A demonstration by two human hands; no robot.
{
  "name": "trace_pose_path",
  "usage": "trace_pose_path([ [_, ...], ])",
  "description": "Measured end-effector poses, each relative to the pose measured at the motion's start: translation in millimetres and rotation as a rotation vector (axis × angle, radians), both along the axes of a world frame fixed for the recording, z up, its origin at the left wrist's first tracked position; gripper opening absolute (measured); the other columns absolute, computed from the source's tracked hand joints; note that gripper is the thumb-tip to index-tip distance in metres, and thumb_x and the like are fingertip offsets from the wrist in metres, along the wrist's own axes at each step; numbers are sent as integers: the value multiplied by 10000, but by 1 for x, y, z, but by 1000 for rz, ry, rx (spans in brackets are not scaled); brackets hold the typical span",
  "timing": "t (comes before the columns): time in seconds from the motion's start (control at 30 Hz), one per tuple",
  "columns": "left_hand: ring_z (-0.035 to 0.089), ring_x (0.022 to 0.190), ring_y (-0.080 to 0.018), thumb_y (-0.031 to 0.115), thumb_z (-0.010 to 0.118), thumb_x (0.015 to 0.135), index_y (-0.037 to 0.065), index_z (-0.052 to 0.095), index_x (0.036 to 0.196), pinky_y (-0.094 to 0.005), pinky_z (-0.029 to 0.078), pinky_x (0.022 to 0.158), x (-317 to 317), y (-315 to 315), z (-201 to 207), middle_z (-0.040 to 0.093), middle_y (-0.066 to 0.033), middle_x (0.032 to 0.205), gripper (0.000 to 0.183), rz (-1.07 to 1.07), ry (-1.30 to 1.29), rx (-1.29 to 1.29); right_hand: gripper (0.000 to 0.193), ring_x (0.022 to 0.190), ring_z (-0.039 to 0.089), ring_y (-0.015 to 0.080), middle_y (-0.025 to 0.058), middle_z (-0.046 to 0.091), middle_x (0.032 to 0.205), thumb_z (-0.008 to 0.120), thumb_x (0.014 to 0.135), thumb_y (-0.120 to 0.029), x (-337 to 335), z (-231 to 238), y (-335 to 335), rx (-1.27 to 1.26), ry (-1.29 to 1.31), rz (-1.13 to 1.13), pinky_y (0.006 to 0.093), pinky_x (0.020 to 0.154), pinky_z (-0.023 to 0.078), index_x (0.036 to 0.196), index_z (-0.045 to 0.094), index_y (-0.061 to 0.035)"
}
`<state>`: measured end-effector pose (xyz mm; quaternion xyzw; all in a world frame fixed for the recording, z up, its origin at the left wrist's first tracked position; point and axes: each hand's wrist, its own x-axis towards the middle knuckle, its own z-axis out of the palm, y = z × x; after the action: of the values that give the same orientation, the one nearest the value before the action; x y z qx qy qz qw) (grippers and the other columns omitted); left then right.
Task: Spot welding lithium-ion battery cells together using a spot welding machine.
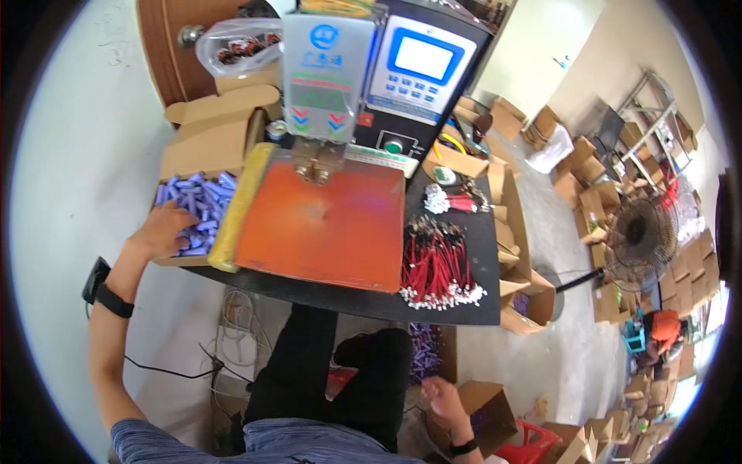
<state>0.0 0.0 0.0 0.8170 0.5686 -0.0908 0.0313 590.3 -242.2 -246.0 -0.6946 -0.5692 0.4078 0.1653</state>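
Purple cylinders (205, 199), long axes pointing mixed ways | left hand (164, 230) among them, right hand (444, 401) half-curled | grips unclear

Shirt (317, 438): blue-grey, streaked, short slv. Trousers (292, 367): blk. L wrist band (115, 302): blk, w/ blk box (96, 279) outboard. R wrist band (464, 447): blk. L hand (162, 230), R hand (444, 402): bare.

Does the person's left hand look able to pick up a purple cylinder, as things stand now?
Most likely yes: the cardboard box stands open, the left hand is in it among the purple cylinders, and no lid covers them.
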Motion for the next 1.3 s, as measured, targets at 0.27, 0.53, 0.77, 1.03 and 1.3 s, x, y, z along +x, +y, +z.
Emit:
trace_pose_path([
  [0.27, 543, 857, -338, 60, 694, 555, 18, 583, 762, -416, 452, 770, -1, 26, -32, 568, -139, 846, 239, -166, -114, 184, 142, 672, 582, 77, 45, 648, 730, 527, 911, -61, -6, 181, 123, 404, 201, -163, 218, 590, 468, 979, 617, 24],
  [0.53, 538, 881, -345, 32, 634, 582, 5, 559, 854, -415, 457, 748, 18, 35, -46, 552, -152, 921, 284, -262, -128, 314, 186, 597, 611, 176, 114, 638, 695, 632, 836, -217, 14, 196, 218, 577, -373, -238, 322, 565, 469, 850, 648, -32],
  [0.77, 478, 1182, -358, 173, 530, 838, -75, 472, 1246, -416, 333, 1033, -2, 20, -63, 505, -224, 1276, 481, -83, -174, 60, 433, 835, 655, 323, 174, 672, 854, 623, 746, -451, -1, 147, 255, 99, -787, -143, 431, 752, 518, 853, 694, -38],
  [1.03, 538, 1029, -415, 60, 481, 754, -95, 565, 1099, -426, 411, 940, -1, 2, -33, 584, -285, 1079, 388, -178, -160, 224, 369, 921, 627, 358, 212, 654, 924, 666, 718, -294, -21, 165, 252, 225, -720, -146, 424, 783, 514, 926, 647, 10],
  [1.3, 540, 967, -446, 114, 576, 727, -36, 594, 1088, -446, 430, 870, 11, 4, -20, 611, -237, 997, 391, -295, -352, 475, 373, 971, 629, 332, 194, 653, 1010, 676, 710, -283, -11, 181, 266, 67, -778, -90, 420, 816, 517, 968, 664, -15],
])
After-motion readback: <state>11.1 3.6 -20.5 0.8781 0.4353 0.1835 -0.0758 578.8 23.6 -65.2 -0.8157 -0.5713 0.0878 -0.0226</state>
